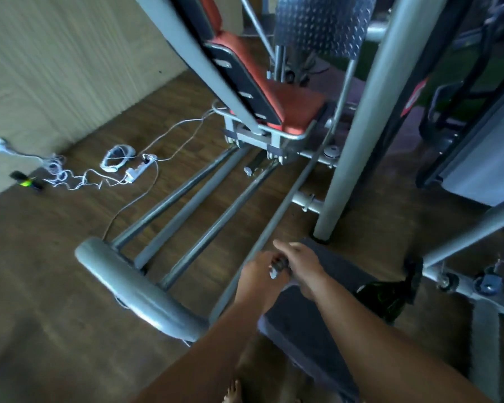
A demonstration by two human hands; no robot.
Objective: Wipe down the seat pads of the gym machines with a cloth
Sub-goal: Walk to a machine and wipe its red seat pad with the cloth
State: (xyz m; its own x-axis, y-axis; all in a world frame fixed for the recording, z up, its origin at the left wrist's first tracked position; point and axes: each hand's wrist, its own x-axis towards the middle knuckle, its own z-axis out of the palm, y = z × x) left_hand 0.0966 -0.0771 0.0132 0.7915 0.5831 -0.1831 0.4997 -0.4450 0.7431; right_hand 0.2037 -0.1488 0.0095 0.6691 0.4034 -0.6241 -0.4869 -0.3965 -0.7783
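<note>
The left hand [258, 273] and the right hand [301, 264] gripped together a small dark object [280, 264], perhaps the bunched cloth, over a grey pad [317, 324]. The red seat pad [298, 107] stood well ahead, probably to be wiped next.

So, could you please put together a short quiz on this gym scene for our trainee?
1. True or false: the seat pad ahead is blue.
2. The white power strip lies on: A) the wooden floor, B) the seat, C) a shelf.
3. Which hand grips the small dark object: the left hand, the right hand, or both?
Key: 1 false, it is red; 2 A; 3 both.
</note>
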